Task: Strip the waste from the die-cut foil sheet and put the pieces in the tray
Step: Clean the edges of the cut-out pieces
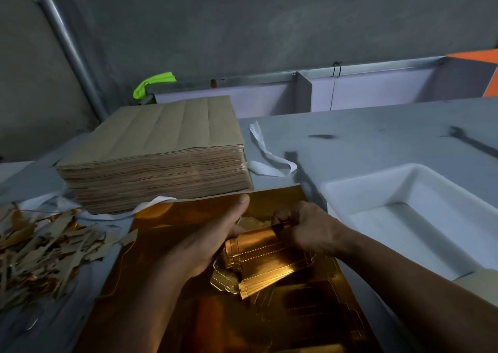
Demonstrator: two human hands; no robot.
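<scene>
Grey table (pixel 377 137) against a bare concrete wall. The white tray (pixel 377 188) sits at my right and looks empty. Just left of it lies the gold foil sheet (pixel 167 234). Over it my left hand (pixel 215 234) cups a stack of gold pieces (pixel 269 261), and my right hand (pixel 304 228) pinches its top edge. I judge the stripping done here; next I carry the stack right, into the tray. Scraps (pixel 40 250) lie far left of it. No writing shows.

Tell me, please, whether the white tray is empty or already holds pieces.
Empty, as far as shown: the white tray shows only its bare white floor.
</scene>
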